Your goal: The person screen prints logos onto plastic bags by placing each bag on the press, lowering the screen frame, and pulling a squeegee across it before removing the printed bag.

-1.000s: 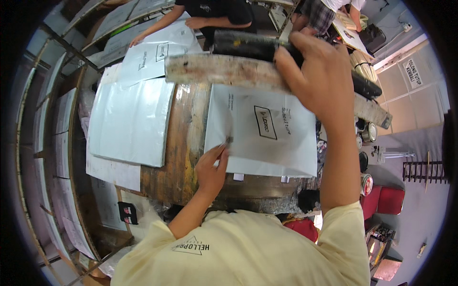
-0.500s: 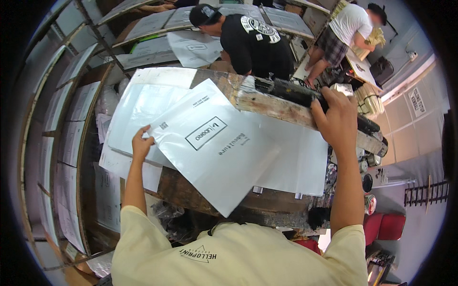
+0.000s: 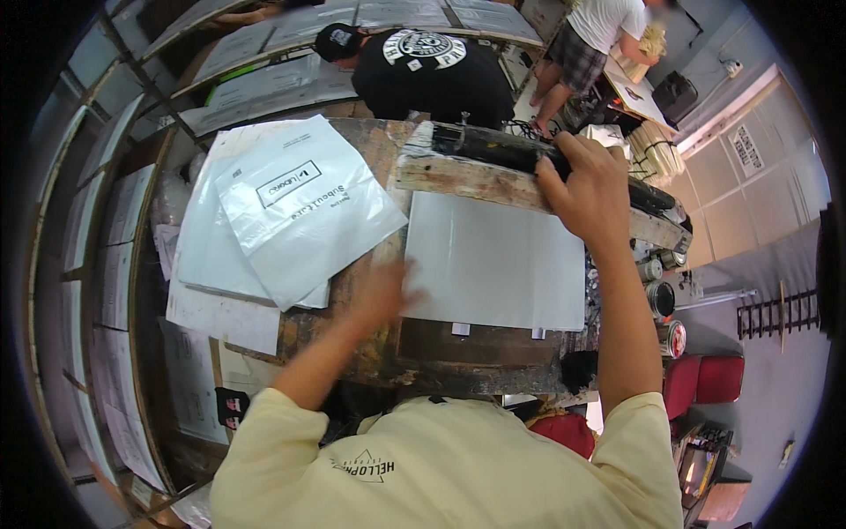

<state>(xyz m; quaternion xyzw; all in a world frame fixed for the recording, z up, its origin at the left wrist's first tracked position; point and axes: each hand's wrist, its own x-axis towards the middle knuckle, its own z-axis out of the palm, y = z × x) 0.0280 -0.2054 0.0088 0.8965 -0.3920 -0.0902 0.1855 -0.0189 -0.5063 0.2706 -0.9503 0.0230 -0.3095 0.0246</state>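
My right hand (image 3: 586, 181) grips the top of a paint-stained wooden screen-printing frame (image 3: 493, 189), which stands raised above the worktable. Below it a plain white plastic bag (image 3: 498, 264) lies flat on the board. My left hand (image 3: 383, 291), blurred by motion, is at that bag's left edge, with its fingers apart and nothing visible in them. To the left, a printed white plastic bag (image 3: 308, 212) with dark lettering and a boxed logo rests askew on a stack of white bags (image 3: 198, 256).
Racks with printed sheets (image 3: 115, 291) line the left side and the back. A person in a black shirt (image 3: 436, 75) bends beyond the table; another in a white shirt (image 3: 608, 26) stands farther right. Paint cans (image 3: 661, 300) and a red chair (image 3: 705, 379) are at the right.
My left hand has let go of the printed bag, which now lies on the left stack, and has moved right to the plain bag. My right hand still grips the raised frame.
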